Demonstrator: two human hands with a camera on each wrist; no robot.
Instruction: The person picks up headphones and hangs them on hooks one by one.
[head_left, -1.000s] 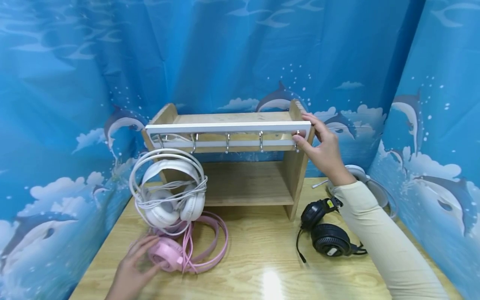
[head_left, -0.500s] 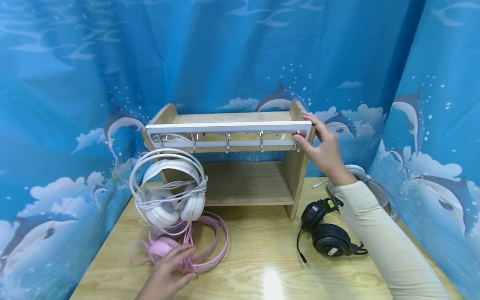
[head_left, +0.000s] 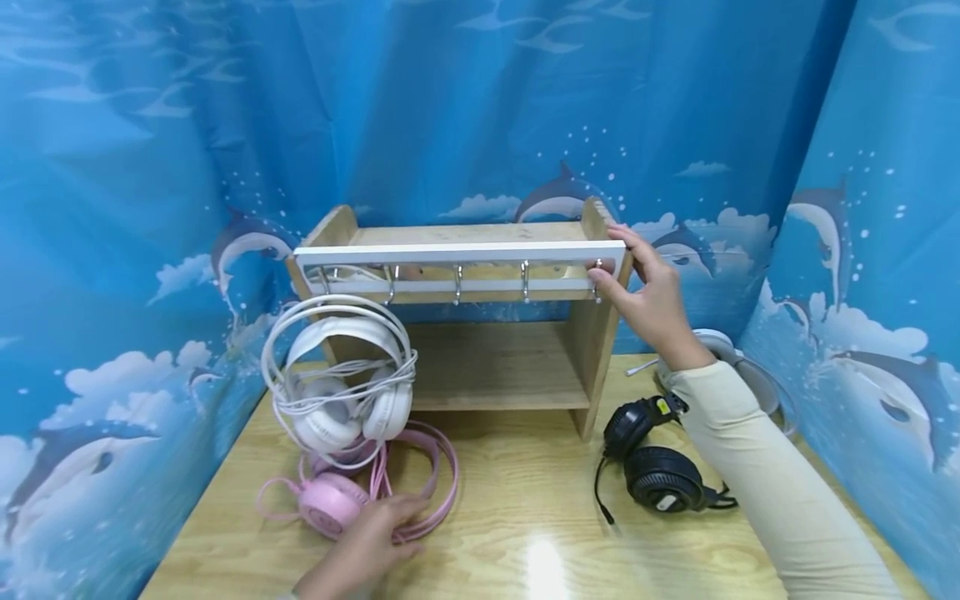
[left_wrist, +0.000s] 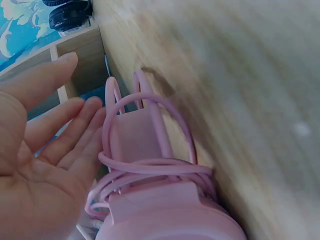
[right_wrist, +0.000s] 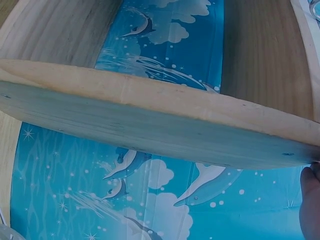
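My left hand (head_left: 367, 542) is low at the pink headphones (head_left: 330, 504), over the near side of their headband. In the left wrist view, its fingers are spread and loosely bent, beside the headband and the wound pink cable (left_wrist: 155, 167). My right hand (head_left: 652, 300) grips the right end of the wooden shelf rack (head_left: 495, 367). Its thumb lies on the front of the white hook rail (head_left: 465, 250), the fingers behind the side panel. White headphones (head_left: 326, 429), wrapped in their cable, hang at the rail's left end and partly cover the pink pair.
A black headset (head_left: 660, 479) with a microphone lies right of the rack on the wooden table (head_left: 510, 517). Behind my right sleeve, white and grey headphones (head_left: 712, 337) are partly hidden. Several metal hooks (head_left: 458, 283) line the rail. A blue dolphin-print curtain (head_left: 450, 108) surrounds the table.
My left hand has moved right, from the pink headphones' left ear cup across to the near side of their headband. The right hand keeps its grip on the rack.
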